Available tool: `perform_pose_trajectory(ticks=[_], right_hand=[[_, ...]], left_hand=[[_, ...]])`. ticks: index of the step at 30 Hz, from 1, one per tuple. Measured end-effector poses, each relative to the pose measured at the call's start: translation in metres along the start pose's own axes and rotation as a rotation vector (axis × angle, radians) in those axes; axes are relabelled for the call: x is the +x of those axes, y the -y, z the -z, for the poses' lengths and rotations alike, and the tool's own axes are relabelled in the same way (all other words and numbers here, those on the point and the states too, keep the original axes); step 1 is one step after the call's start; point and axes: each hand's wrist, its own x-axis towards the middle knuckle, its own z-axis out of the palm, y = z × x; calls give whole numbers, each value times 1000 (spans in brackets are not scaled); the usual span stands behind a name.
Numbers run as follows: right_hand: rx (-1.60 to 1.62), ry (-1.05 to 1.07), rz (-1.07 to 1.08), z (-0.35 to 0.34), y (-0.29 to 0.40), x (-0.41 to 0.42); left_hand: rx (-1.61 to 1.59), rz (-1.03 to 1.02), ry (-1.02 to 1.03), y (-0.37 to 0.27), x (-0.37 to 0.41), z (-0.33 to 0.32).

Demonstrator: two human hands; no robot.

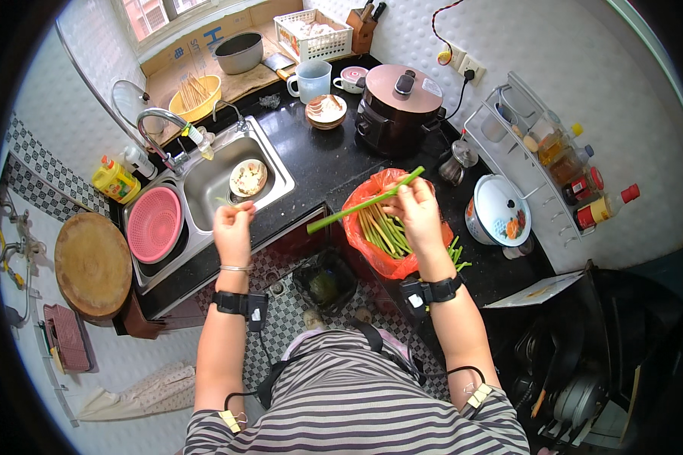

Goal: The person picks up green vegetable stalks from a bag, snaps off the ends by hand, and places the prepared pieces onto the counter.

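My right hand (pixel 414 207) holds a long green stalk (pixel 358 206) near its upper end, above a red plastic bag (pixel 370 256). The stalk's other end points left over the gap in front of the counter. Inside the bag lie several green and reddish stalks (pixel 388 236). More short green pieces (pixel 458 256) lie on the black counter to the right of the bag. My left hand (pixel 233 219) is raised by the sink's front edge, fingertips pinched on a thin pale green strip (pixel 223 201). A lined black bin (pixel 325 281) stands on the floor below, between the hands.
The steel sink (pixel 205 185) holds a stained bowl (pixel 248 178); a pink colander (pixel 155 224) sits beside it. Behind the bag stands an electric pressure cooker (pixel 398 108). An enamel pot (pixel 498 210) and a glass cruet (pixel 458 162) stand right, under a wall rack of bottles (pixel 569 165).
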Motion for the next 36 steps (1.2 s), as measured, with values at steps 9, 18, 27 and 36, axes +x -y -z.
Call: perform_pose_trajectory(ticks=[9,18,27,36], right_hand=[[25,255,-170,-32,0,-12],[67,265,-209,-33,-6,-17],[-69,371,-282,-36,-12,-28],[-91,381,-277,-38,-8,-29]], left_hand=[[168,234,796,-47,-40,-74],[303,225,861,-54,-52,-82],[310,194,806,-49,-54,-81],[437,154,825,-65,-57,-86]])
